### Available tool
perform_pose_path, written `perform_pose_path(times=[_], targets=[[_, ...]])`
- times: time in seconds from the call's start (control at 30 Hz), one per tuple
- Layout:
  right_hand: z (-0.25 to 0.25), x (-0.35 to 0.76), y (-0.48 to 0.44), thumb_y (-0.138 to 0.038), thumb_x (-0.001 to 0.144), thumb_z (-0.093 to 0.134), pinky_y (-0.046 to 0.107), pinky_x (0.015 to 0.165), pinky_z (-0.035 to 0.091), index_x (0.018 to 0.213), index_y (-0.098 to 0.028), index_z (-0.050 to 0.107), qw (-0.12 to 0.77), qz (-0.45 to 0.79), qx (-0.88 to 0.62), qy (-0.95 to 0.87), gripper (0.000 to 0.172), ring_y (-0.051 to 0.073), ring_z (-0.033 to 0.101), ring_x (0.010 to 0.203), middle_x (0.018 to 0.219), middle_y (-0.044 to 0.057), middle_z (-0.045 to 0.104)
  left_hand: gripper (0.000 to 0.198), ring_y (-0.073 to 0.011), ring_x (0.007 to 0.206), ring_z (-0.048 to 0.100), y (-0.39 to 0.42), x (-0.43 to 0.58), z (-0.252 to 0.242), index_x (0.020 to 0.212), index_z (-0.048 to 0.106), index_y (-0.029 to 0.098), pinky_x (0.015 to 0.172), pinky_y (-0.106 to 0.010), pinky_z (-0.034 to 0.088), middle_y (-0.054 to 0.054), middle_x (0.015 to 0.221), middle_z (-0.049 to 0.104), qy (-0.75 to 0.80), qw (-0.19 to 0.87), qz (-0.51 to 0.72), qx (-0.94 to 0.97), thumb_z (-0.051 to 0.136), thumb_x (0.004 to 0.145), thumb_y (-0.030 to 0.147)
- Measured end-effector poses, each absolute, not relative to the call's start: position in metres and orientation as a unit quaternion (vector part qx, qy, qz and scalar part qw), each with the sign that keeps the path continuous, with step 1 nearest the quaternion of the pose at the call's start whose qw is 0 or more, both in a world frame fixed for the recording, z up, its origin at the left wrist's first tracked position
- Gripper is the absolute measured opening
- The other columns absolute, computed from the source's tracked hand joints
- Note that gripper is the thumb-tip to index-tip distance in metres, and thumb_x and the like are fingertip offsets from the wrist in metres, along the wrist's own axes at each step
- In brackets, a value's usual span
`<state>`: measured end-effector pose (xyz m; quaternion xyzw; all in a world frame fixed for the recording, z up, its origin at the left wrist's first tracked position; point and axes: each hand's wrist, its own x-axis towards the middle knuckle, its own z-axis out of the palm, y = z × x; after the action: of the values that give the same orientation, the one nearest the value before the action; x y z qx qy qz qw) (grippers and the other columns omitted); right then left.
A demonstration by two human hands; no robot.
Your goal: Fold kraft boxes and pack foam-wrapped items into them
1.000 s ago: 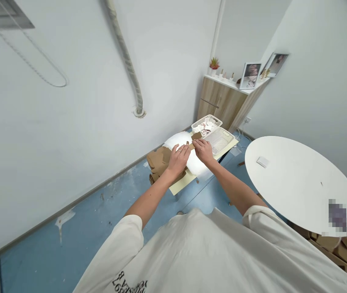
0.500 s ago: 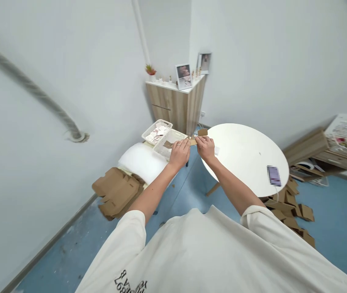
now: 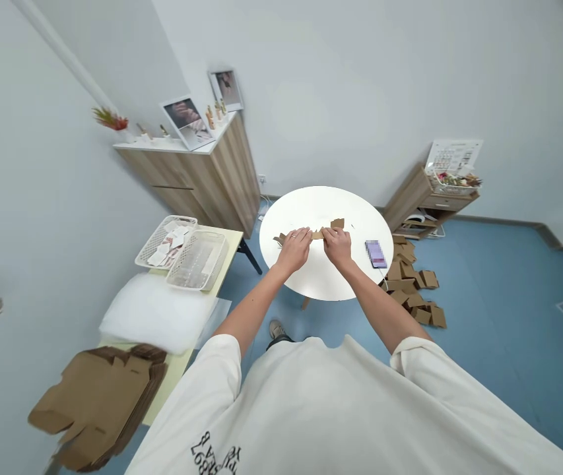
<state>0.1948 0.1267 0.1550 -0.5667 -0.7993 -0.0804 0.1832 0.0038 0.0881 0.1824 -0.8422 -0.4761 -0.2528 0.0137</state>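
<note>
Both my hands grip one small piece of brown cardboard [image 3: 317,234], held over the round white table [image 3: 321,280]. My left hand [image 3: 295,249] has its fingers closed on the cardboard's left part, with a ring on one finger. On the other end, my right hand [image 3: 336,245] is closed too, fingers bent over the edge. Flaps of the cardboard stick out past each hand, and its middle strip shows between them. Most of the piece is hidden under my fingers.
A phone [image 3: 375,254] on a cable lies at the table's right. To the left, a side table holds white baskets [image 3: 197,260], a white padded bundle [image 3: 155,313] and stacked flat cardboard [image 3: 96,402]. Folded cardboard boxes [image 3: 412,284] lie on the floor at right. A wooden cabinet [image 3: 231,165] stands behind.
My view has turned to the right, and my hands with the cardboard are now over the round table instead of between it and the baskets. Both hands keep their hold.
</note>
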Motion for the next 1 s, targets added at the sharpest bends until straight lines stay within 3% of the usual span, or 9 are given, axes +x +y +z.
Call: perform_pose_path(times=[0.57,0.87,1.0], targets=[[0.1,0.249,0.231,-0.017,0.1,0.036,0.04,0.094,0.027,0.138,-0.017,0.055,0.14,-0.035,-0.66,-0.737,0.043,0.03,0.045,0.121,0.129,0.015,0.065,0.048,-0.0259,0.138,0.046,0.254,0.046,0.113,0.147,0.044,0.018,0.113,-0.049,0.035,-0.013,0.146,0.053,-0.362,-0.088,-0.229,-0.899,0.033,0.1,0.016],[0.029,0.253,0.219,-0.012,0.098,0.038,0.04,0.096,0.028,0.121,-0.019,0.066,0.022,0.081,-0.635,-0.768,0.038,0.027,0.053,0.105,0.105,0.011,0.07,0.046,-0.0263,0.129,0.054,0.253,0.034,0.027,0.142,0.05,0.018,0.107,-0.048,0.041,-0.013,0.139,0.058,-0.363,-0.195,-0.114,-0.904,0.035,0.099,0.015],[-0.001,0.257,0.215,-0.016,0.098,0.042,0.038,0.094,0.031,0.118,-0.019,0.067,-0.023,0.13,-0.601,-0.789,0.032,0.027,0.053,0.107,0.11,0.01,0.068,0.043,-0.0258,0.124,0.056,0.247,0.034,0.002,0.138,0.053,0.019,0.105,-0.047,0.044,-0.013,0.137,0.059,-0.37,-0.222,-0.067,-0.9,0.036,0.098,0.014]])
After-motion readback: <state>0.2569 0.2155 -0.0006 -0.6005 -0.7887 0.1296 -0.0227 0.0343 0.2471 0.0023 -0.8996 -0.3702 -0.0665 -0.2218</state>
